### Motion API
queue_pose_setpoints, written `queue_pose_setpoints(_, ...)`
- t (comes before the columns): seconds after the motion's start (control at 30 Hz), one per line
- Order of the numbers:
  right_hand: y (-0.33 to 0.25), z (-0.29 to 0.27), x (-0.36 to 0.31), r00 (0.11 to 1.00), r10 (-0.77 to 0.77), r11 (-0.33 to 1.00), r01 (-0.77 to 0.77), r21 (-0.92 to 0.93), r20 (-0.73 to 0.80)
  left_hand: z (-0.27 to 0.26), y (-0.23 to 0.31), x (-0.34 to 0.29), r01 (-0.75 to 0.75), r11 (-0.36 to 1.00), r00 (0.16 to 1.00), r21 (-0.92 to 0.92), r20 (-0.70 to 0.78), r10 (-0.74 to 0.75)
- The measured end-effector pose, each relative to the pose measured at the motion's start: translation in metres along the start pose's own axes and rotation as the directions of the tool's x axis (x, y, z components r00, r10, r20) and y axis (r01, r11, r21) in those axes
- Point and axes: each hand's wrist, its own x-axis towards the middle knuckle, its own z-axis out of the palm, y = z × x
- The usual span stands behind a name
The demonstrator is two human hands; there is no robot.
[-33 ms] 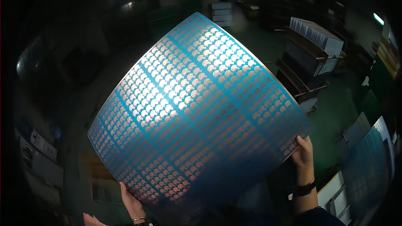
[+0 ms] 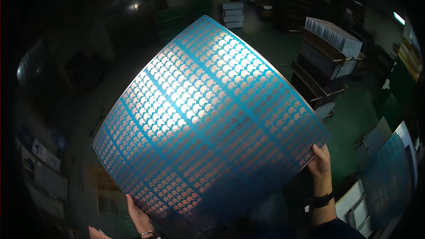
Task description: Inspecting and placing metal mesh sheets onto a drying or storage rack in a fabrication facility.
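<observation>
A large, thin blue panel [image 2: 186,106] with rows of small copper-coloured rounded shapes fills the middle of the head view. It is held up at a tilt, one corner pointing away from me, and a bright glare lies across its upper half. My left hand [image 2: 139,214] grips the lower left edge, thumb on the front face and the other fingers mostly hidden behind. At the lower right edge, near the right corner, my right hand [image 2: 320,161] holds the panel the same way. The panel's near part is in dark shadow.
Upright sheets stand packed in a tiered rack [image 2: 332,40] at the far right. Another blue panel [image 2: 387,172] leans nearer on the right, beside a white frame-like object [image 2: 354,208]. A pale stacked cabinet [image 2: 233,15] stands at the back, and a wooden crate-like object [image 2: 110,190] lies lower left.
The panel's far corner has shifted slightly left and down, and the glare has moved a little across its face. Both hands keep their grip.
</observation>
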Motion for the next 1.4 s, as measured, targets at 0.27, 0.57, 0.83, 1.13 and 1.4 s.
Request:
queue_pose_setpoints(0.27,0.003,0.006,0.004,0.997,0.074,0.997,-0.073,-0.033,0.007,-0.003,0.008,0.001,-0.008,0.991,0.981,0.132,-0.193,0.034)
queue_pose_setpoints(0.57,-0.04,-0.026,0.071,0.936,0.308,0.818,-0.17,-0.55,0.169,0.011,0.05,0.0,-0.377,0.908,0.903,0.18,-0.148,0.404)
queue_pose_setpoints(0.83,-0.047,0.033,0.115,0.975,-0.104,0.893,0.177,-0.414,0.194,0.045,0.094,-0.004,-0.603,0.76,0.723,-0.242,0.235,0.649)
queue_pose_setpoints(1.13,-0.002,-0.06,0.157,0.935,-0.326,0.828,0.355,-0.434,0.142,0.091,0.084,-0.008,-0.294,0.903,0.818,-0.314,0.406,0.408)
queue_pose_setpoints(1.4,0.005,-0.088,0.096,0.961,-0.203,0.956,0.236,-0.174,0.19,0.136,0.075,-0.04,0.172,0.955,0.843,-0.241,0.537,-0.016)
